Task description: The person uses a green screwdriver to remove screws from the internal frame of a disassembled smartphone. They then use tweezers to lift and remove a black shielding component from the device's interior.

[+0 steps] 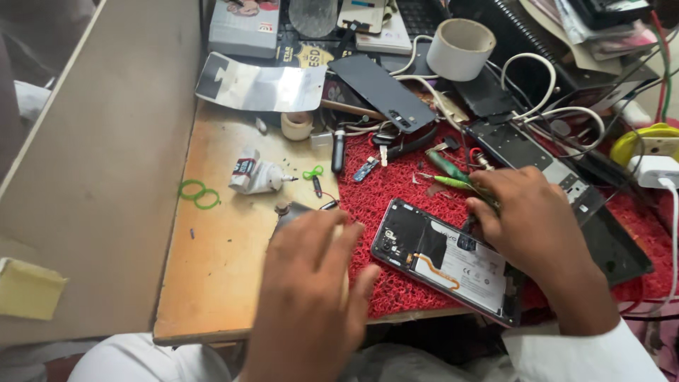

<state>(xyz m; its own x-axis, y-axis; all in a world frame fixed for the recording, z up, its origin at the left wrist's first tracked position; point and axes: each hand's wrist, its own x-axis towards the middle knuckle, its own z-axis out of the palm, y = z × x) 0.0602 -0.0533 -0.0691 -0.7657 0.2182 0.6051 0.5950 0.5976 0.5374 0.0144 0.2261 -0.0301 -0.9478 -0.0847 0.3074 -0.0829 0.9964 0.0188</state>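
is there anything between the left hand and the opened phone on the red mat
Nothing visible does. The left hand hovers just left of the opened phone, with only bare red mat between them. The right hand already rests on the phone.

I see a white label (463,265) on the opened phone's battery, mid-mat. A grey rectangular box (244,27) stands top left, a shiny silver foil pouch (260,86) just below it, a dark glass screen panel (382,92) beside.
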